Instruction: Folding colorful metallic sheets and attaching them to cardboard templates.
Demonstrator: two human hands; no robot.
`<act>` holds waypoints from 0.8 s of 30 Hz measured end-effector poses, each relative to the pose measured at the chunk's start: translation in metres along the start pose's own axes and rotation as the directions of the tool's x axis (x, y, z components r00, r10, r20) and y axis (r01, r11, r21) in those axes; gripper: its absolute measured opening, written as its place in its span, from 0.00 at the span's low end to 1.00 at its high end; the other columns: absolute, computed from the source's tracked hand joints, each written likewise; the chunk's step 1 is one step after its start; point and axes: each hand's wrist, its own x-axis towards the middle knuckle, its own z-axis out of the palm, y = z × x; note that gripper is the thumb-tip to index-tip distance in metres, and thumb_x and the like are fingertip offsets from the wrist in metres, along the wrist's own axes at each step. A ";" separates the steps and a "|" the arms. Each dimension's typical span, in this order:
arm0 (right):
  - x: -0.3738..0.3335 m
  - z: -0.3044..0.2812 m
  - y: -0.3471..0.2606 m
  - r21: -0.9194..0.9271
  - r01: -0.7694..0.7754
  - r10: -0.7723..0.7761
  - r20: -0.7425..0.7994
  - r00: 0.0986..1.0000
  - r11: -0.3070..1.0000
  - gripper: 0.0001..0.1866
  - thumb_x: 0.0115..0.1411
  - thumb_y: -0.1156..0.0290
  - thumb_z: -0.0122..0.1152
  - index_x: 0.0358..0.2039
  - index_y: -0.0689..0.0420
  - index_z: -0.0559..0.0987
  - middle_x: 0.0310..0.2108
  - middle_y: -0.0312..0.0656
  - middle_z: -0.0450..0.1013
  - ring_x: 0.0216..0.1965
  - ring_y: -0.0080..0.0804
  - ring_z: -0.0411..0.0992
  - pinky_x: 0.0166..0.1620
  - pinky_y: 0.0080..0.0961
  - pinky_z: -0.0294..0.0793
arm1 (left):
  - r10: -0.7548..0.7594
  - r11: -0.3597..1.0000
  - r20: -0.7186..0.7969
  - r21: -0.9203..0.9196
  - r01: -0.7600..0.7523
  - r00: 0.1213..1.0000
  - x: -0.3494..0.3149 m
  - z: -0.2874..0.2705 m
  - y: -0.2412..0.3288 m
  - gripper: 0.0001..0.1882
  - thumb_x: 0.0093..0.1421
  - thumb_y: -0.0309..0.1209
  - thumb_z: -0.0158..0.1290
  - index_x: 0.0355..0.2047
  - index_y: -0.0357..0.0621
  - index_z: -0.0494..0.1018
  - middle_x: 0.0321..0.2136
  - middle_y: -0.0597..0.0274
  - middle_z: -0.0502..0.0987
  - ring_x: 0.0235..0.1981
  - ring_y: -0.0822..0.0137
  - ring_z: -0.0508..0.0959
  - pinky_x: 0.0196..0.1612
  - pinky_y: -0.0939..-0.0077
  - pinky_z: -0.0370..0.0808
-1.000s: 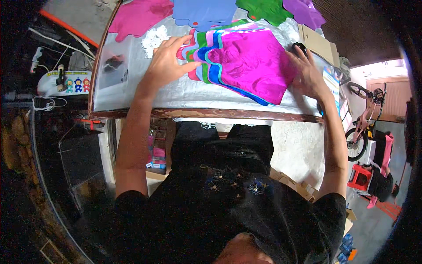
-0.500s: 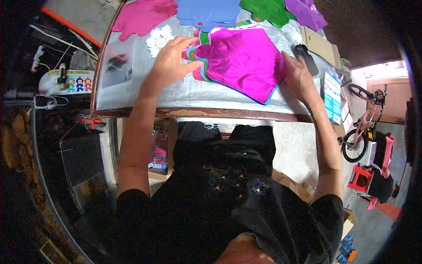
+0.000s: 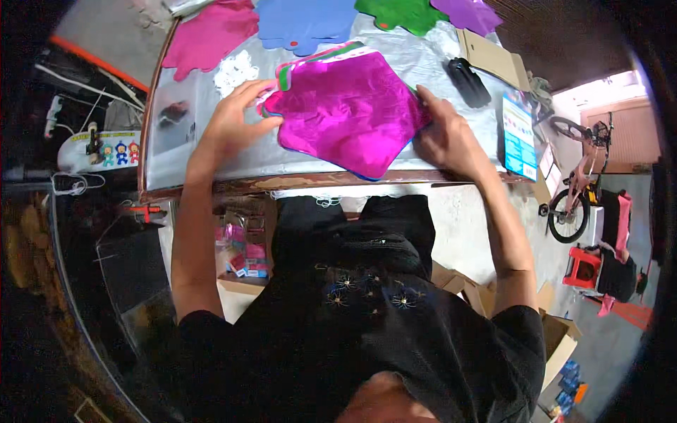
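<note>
Bracketing one magenta-topped stack [image 3: 342, 116] at upper centre, left hand [image 3: 233, 123] and right hand [image 3: 451, 141] are staying apart (grip unverifiable); its corner is newly reaching the table edge [image 3: 240, 186]; four pieces [image 3: 303, 25] are lying above.

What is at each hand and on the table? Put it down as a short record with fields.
Left hand: curved open by the left edge of the stack
Right hand: at its right edge; grip unclear
Top of stack: magenta sheet
Far side: pink sheet, blue sheet, green sheet, purple sheet
Right side: black object, blue-and-white package
Left side: white pile
</note>
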 end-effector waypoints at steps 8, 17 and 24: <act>0.011 0.004 0.038 0.322 -0.053 0.034 0.066 0.997 0.945 0.37 0.57 0.83 0.58 0.68 0.62 0.61 0.62 0.52 0.69 0.64 0.38 0.67 0.65 0.33 0.65 | 0.187 0.954 0.020 0.235 -0.187 0.982 -0.002 0.002 -0.013 0.38 0.52 0.29 0.64 0.64 0.43 0.65 0.60 0.52 0.70 0.61 0.53 0.69 0.66 0.63 0.64; 0.021 -0.007 0.036 0.202 -0.085 0.076 0.052 0.996 0.976 0.35 0.56 0.77 0.64 0.66 0.62 0.66 0.60 0.51 0.70 0.59 0.41 0.72 0.64 0.32 0.67 | 0.153 0.966 -0.006 0.210 -0.148 0.988 0.001 0.005 -0.015 0.34 0.53 0.30 0.61 0.62 0.43 0.68 0.58 0.52 0.72 0.60 0.52 0.70 0.65 0.62 0.65; 0.031 -0.007 0.048 0.052 0.173 -0.172 -0.031 0.985 0.983 0.32 0.54 0.74 0.66 0.61 0.62 0.71 0.55 0.51 0.74 0.54 0.44 0.75 0.61 0.32 0.71 | 0.166 0.960 -0.034 0.234 -0.154 0.986 0.005 0.007 -0.007 0.32 0.53 0.29 0.59 0.61 0.43 0.69 0.57 0.52 0.73 0.59 0.53 0.71 0.65 0.63 0.65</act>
